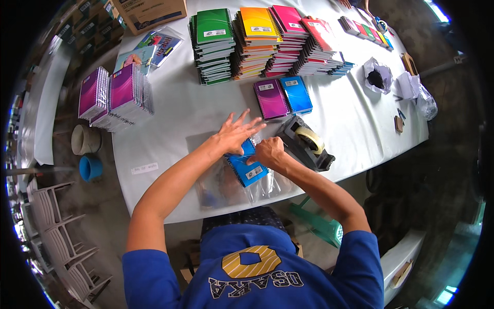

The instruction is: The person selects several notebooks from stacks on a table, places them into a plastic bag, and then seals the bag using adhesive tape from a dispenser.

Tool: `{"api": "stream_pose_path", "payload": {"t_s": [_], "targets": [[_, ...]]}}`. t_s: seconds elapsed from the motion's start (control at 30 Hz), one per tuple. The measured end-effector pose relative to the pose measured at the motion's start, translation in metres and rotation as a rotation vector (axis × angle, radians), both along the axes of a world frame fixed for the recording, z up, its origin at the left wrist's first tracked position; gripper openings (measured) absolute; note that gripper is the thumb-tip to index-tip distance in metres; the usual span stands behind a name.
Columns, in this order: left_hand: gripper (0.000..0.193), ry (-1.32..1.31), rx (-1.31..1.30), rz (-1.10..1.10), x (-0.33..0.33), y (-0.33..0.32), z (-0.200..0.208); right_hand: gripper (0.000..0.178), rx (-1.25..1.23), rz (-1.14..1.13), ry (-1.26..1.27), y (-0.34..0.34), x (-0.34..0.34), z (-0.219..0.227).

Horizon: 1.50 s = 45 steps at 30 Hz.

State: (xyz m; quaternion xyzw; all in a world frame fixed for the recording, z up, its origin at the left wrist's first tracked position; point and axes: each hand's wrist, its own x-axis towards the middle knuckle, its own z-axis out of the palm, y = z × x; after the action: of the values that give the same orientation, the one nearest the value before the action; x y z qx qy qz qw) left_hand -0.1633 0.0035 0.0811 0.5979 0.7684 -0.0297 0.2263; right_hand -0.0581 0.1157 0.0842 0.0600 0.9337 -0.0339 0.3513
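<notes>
I see my left hand (235, 135) spread flat, fingers fanned and released, its thumb down at the upper part of a blue spiral notebook (242, 167). My right hand (268, 152) is at the notebook's right side, fingers curled in; I cannot tell whether they grasp anything. The notebook lies tilted over clear plastic (216, 190), near the front edge of the white table (355, 134). A tape dispenser (324, 160) sits just beside my right hand, limiting that side; a purple notebook (271, 100) stands near, beyond it. I have wider room left of my left forearm. My hands hide the notebook's upper cover, and glare blurs the plastic's outline.
</notes>
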Motion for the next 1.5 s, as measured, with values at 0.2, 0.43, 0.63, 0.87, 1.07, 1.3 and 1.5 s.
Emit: {"api": "stream_pose_path", "payload": {"t_s": [0.2, 0.43, 0.63, 0.87, 1.07, 1.3, 1.5], "targets": [[0.102, -0.14, 0.275, 0.208, -0.027, -0.066, 0.026, 0.074, -0.268, -0.173, 0.189, 0.011, 0.02, -0.01], [0.045, -0.14, 0.139, 0.357, -0.031, -0.077, 0.007, 0.084, -0.806, -0.416, 0.275, 0.026, 0.029, -0.039], [0.052, 0.056, 0.317, 0.873, 0.061, -0.1, -0.061, 0.073, -0.889, -0.483, 0.363, 0.021, 0.041, -0.039], [0.084, -0.683, 0.647, 0.95, 0.107, -0.109, -0.049, 0.086, -1.336, -0.682, 0.391, 0.001, 0.071, -0.028], [0.113, -1.049, 1.081, 0.84, 0.112, -0.109, 0.0, 0.094, -1.471, -0.681, 0.739, -0.024, 0.092, -0.032], [0.113, -1.082, 0.998, 0.742, 0.104, -0.116, -0.01, 0.101, -1.043, -0.207, 0.899, -0.002, 0.082, -0.028], [0.083, -0.604, 0.876, 0.881, 0.106, -0.109, 0.045, 0.044, -0.752, 0.125, 0.879, 0.025, 0.068, 0.08]]}}
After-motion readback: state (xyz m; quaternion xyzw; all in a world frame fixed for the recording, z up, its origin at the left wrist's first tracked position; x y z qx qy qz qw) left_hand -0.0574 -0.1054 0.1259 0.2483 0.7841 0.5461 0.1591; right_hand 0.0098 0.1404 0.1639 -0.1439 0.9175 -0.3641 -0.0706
